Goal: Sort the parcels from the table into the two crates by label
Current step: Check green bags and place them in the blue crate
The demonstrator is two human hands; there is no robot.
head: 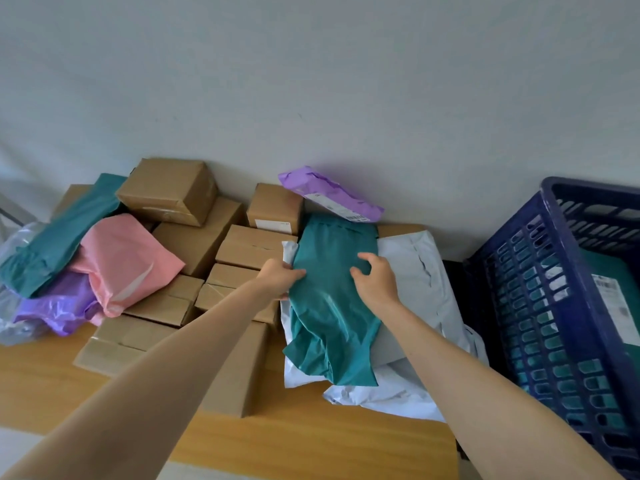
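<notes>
Where the wooden table starts on the left, a see-through bag lies at the edge. Just beside it is a heap of soft parcels. A long teal bag lies on top, a purple bag is under it, and a pink bag rests against both.

Next comes a pile of brown boxes, stacked up to the wall and down to the front of the table. One small box at the back has a white label on its front.

The left hand reaches over the boxes. Its thumb and fingers pinch the left edge of a teal parcel. This parcel lies flat in the middle of the table, on top of some white bags. Its near end hangs crumpled toward the front. I cannot see a label on it.

Behind it, a purple parcel leans on the small box and the wall, with a white label showing.

The right hand is over the right side of the teal parcel. Its fingers are bent but spread apart, with a gap to the thumb, and nothing is in them. I cannot tell if the fingertips touch the parcel.

At the far right stands a blue crate with holes in its walls. Inside it lies a teal packet with a white label facing up.
</notes>
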